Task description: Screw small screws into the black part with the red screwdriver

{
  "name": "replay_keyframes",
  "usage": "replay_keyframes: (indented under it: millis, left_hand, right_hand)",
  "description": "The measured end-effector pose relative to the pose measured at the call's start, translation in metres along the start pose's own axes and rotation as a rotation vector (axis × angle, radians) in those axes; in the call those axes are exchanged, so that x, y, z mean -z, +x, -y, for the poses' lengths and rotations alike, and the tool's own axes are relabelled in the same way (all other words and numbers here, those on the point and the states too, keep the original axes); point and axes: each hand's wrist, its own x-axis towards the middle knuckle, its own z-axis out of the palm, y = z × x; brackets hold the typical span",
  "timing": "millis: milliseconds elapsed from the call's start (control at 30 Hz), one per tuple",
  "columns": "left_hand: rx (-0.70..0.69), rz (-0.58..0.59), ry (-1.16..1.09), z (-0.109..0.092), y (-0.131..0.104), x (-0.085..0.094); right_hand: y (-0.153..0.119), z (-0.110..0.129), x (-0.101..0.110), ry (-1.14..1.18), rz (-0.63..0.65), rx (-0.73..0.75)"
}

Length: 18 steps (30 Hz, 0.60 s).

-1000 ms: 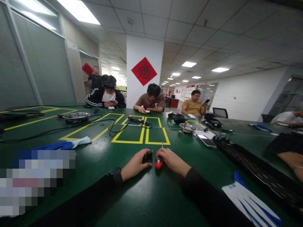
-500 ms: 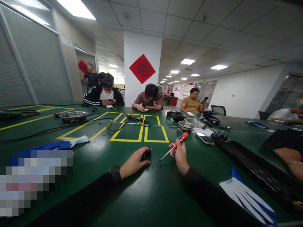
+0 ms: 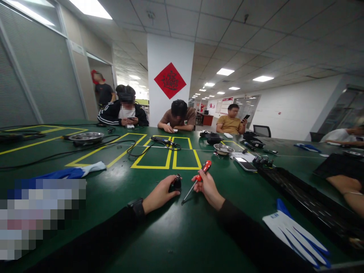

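Observation:
My left hand (image 3: 160, 195) is closed around a small black part with a metal tip (image 3: 178, 182), which stands upright on the green table (image 3: 170, 235). What kind of part it is I cannot make out. In my right hand (image 3: 209, 189) is a screwdriver (image 3: 205, 168) with a red and black handle, the fingers wrapped round its lower end. Its thin metal shaft slants down to the left, and the tip is close to the tabletop, just right of and nearer to me than the black part. Tip and part are apart.
Yellow tape rectangles (image 3: 166, 167) mark the table ahead, with a black cabled tool (image 3: 162, 141) among them. Metal bowls (image 3: 223, 148), a phone (image 3: 245, 164) and a long black tray (image 3: 301, 201) lie around. White-and-blue gloves (image 3: 295, 235) flank both arms. Several people sit across the table.
My right hand has moved left with the screwdriver, bringing its tip nearer to me and closer to the black part. My left hand holds the part almost unmoved.

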Motion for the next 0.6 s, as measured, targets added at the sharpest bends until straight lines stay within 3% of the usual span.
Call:
replay_keyframes:
  millis: [267, 600]
  left_hand:
    - [-0.143, -0.275, 0.088, -0.029, -0.008, 0.011]
    - [-0.175, -0.183, 0.284, -0.036, -0.009, 0.013]
  right_hand:
    - [-0.004, 0.008, -0.001, 0.295, -0.114, -0.042]
    - [-0.005, 0.012, -0.003, 0.443, -0.170, -0.091]
